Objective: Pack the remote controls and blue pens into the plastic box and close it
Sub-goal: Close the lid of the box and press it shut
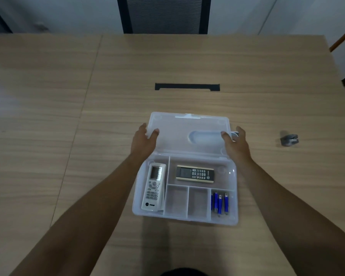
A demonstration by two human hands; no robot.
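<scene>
Head view: clear box [234,198] open on the table [68,116], lid [187,124] raised at the far side. Left hand [142,142] gripping the lid's left edge, right hand [236,145] gripping its right edge. White remote [154,187] in the left compartment, dark remote [195,173] in the upper one, blue pens [219,203] in the lower right one. Small grey object [289,138] well off to the right.
</scene>
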